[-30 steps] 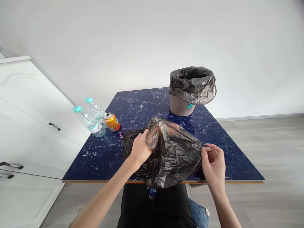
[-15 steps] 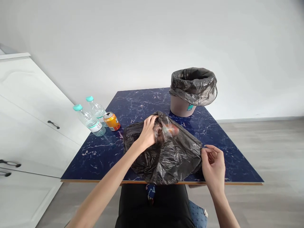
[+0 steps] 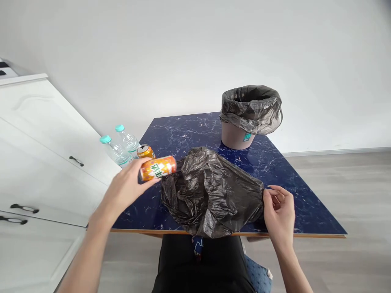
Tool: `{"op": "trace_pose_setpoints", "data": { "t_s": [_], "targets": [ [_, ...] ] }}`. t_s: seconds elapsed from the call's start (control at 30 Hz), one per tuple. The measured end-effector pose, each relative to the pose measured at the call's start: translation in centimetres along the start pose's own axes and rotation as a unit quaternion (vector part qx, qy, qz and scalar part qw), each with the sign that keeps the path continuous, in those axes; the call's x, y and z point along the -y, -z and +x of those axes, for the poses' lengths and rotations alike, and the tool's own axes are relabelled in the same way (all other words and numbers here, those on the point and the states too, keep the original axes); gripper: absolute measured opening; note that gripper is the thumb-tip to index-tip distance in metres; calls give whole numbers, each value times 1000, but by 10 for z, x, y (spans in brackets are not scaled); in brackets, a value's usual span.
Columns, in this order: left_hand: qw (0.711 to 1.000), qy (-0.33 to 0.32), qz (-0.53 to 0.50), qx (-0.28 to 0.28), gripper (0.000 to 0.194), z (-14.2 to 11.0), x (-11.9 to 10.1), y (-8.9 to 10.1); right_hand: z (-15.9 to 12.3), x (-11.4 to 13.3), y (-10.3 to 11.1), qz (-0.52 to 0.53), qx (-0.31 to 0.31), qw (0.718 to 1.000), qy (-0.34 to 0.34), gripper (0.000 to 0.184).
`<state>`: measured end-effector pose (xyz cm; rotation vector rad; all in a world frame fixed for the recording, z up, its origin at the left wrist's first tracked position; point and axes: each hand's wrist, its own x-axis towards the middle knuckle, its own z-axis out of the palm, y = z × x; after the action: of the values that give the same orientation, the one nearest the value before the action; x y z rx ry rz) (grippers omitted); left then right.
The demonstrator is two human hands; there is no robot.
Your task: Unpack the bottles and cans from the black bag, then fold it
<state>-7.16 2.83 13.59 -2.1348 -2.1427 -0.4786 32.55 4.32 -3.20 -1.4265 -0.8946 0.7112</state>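
Note:
A crumpled black plastic bag (image 3: 210, 191) lies on the near part of the dark blue marbled table (image 3: 183, 134). My left hand (image 3: 128, 187) is closed round an orange drink can (image 3: 158, 168), held on its side in the air just left of the bag. My right hand (image 3: 279, 213) pinches the bag's right edge near the table's front. A second orange can (image 3: 145, 151) lies on the table behind the held one, next to two clear water bottles with teal caps (image 3: 117, 148).
A small bin (image 3: 236, 136) lined with a black bag (image 3: 251, 108) stands at the table's far right. A white cabinet with dark handles (image 3: 39, 142) runs along the left. Grey wooden floor lies to the right, and a white wall stands behind.
My left hand has come out of the bag's opening holding an orange can and moved left and toward me. The bag has sagged flatter. My right hand kept its pinch.

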Motion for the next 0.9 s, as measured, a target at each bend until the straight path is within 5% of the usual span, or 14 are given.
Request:
{"op": "trace_pose_setpoints", "data": {
  "t_s": [0.1, 0.3, 0.53, 0.9],
  "targets": [
    [995, 40, 93, -5, 59, -9, 24, 16, 0, -2, 0, 9, 1, 1000, 2, 47],
    [977, -5, 207, 39, 47, 5, 54, 14, 0, -4, 1, 6, 5, 1000, 9, 49],
    [952, -63, 295, 56, 65, 26, 49, 1, -1, 4, 1, -8, 2, 1000, -19, 55],
    [940, -50, 333, 57, 73, 42, 47, -11, 0, -1, 0, 4, 6, 1000, 5, 47]
  ]
}}
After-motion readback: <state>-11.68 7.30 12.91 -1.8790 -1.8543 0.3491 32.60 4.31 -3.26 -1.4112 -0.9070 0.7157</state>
